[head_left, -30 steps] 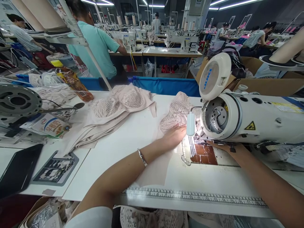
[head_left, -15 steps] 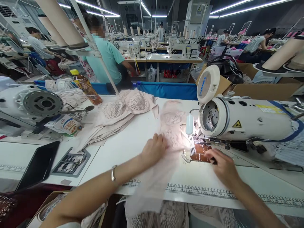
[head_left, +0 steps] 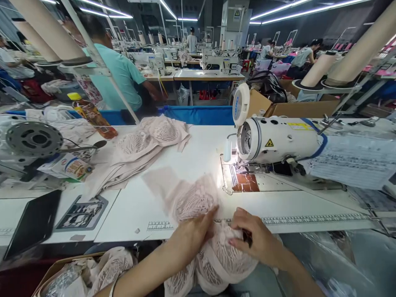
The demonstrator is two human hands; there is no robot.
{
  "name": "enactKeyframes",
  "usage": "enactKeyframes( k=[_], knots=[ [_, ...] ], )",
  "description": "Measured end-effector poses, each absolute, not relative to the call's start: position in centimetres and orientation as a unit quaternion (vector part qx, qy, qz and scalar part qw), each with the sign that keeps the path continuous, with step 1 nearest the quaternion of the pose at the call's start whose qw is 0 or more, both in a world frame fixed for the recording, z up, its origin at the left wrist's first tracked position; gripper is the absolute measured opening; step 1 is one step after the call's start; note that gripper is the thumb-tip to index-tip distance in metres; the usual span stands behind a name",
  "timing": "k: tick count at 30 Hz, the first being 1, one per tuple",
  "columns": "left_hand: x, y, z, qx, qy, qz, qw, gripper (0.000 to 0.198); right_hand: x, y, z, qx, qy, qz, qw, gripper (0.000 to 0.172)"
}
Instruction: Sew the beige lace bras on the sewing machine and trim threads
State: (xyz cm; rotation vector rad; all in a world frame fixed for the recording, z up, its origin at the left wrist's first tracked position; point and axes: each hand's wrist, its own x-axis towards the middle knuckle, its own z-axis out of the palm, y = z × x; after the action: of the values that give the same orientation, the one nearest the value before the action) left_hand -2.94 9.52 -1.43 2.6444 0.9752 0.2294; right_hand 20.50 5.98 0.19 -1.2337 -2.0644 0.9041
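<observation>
A beige lace bra (head_left: 195,203) lies partly on the table's front part and hangs over its edge towards my lap. My left hand (head_left: 198,231) grips it near the edge, fingers closed on the fabric. Beside it, my right hand (head_left: 261,239) is curled around a small dark object (head_left: 247,236), mostly hidden in the palm. Its thumb and fingertips touch the lace of a bra cup (head_left: 232,253) below the edge. More beige lace pieces lie under my hands. The sewing machine (head_left: 278,138), its lamp lit over the needle area, stands right of the fabric.
A stack of beige bras (head_left: 145,142) lies on the left of the table (head_left: 198,152). Near it are a drink bottle (head_left: 93,116), a carton (head_left: 66,167), a black tablet-like slab (head_left: 34,222) and another machine (head_left: 34,138). A box of lace pieces (head_left: 93,268) sits below. A person in turquoise sits ahead.
Both hands have come back from the machine to the table's front edge, the left drawing the bra with it. My right hand has moved left onto the lace. The view has turned right.
</observation>
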Motion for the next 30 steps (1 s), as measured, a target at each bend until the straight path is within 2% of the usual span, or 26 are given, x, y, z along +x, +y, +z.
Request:
enactKeyframes(
  k=[3, 6, 9, 13, 16, 17, 24, 30],
  knots=[
    [-2.9, 10.2, 1.6, 0.943, 0.240, 0.048, 0.224, 0.011, 21.9, 4.0, 3.1, -0.388, -0.782, 0.408, 0.267, 0.026],
    [-2.4, 10.5, 3.1, 0.937, 0.112, 0.088, 0.320, 0.027, 23.3, 3.0, 4.8, -0.342, -0.779, 0.462, 0.251, 0.025],
    [-1.6, 10.0, 2.6, 0.863, 0.014, 0.081, 0.498, 0.041, 24.5, 2.5, 5.0, -0.335, -0.780, 0.479, 0.222, 0.017],
    [-0.4, 8.9, 1.5, 0.743, 0.088, 0.046, 0.662, 0.041, 24.5, 2.2, 4.4, -0.404, -0.771, 0.467, 0.154, 0.024],
    [-0.1, 8.8, 1.6, 0.709, 0.143, 0.053, 0.688, 0.042, 23.9, 2.4, 4.2, -0.426, -0.752, 0.481, 0.147, 0.011],
    [-0.1, 8.9, 1.7, 0.705, 0.155, 0.060, 0.689, 0.043, 23.9, 2.6, 4.1, -0.436, -0.739, 0.490, 0.156, 0.013],
    [-1.1, 9.8, 1.1, 0.610, 0.209, 0.055, 0.763, 0.028, 25.3, 3.0, 3.3, -0.433, -0.623, 0.609, 0.231, 0.050],
    [-1.4, 9.3, 0.4, 0.592, 0.223, 0.104, 0.767, 0.046, 25.6, 2.4, 1.8, -0.450, -0.572, 0.627, 0.278, 0.059]
  ],
)
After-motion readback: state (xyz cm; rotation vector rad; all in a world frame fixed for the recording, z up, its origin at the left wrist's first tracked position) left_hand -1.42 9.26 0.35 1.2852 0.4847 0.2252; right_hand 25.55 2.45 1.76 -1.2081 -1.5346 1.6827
